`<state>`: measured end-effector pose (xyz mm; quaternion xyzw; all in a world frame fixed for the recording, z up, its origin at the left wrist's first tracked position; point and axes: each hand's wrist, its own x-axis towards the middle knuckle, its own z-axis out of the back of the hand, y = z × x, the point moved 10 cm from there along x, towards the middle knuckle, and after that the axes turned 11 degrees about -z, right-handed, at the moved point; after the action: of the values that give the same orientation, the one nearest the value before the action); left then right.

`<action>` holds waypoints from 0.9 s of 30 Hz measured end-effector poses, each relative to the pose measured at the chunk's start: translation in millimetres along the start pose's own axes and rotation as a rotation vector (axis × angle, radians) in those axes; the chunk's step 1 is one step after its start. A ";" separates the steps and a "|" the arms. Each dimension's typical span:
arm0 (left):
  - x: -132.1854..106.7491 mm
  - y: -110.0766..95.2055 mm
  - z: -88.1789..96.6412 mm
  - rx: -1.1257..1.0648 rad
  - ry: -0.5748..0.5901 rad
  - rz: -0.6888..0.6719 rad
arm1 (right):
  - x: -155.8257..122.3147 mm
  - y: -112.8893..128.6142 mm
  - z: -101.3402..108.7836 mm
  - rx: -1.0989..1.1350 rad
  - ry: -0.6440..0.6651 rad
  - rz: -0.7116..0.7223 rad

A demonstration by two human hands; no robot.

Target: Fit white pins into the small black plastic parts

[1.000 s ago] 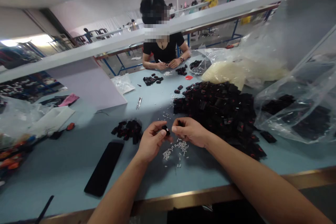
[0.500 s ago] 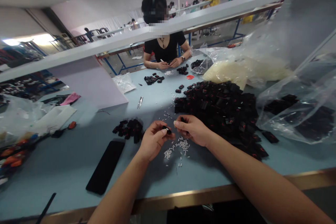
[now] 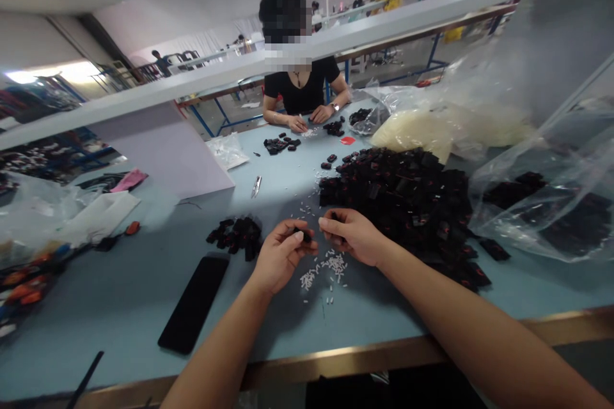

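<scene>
The left hand pinches a small black plastic piece narrowly between thumb and fingertips, and the right hand closes just as narrowly on a small dark bit — so hidden by the fingers that I cannot tell what it is — both just above a scatter of white plastic pegs on the pale blue worktable, beside a heap of black parts. A tight pinch, hands close together and low, suits pieces this small — a slip would only drop them among the pegs
</scene>
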<state>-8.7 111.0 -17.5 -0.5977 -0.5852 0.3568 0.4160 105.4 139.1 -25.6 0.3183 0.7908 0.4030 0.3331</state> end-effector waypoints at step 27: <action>-2.1 -7.0 -7.2 0.002 0.029 -0.051 | -1.1 1.4 14.0 0.120 -0.195 0.020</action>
<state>-5.1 108.1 -8.3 -0.5875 -0.5936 0.3378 0.4340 117.3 144.8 -30.5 0.3833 0.7742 0.3254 0.3845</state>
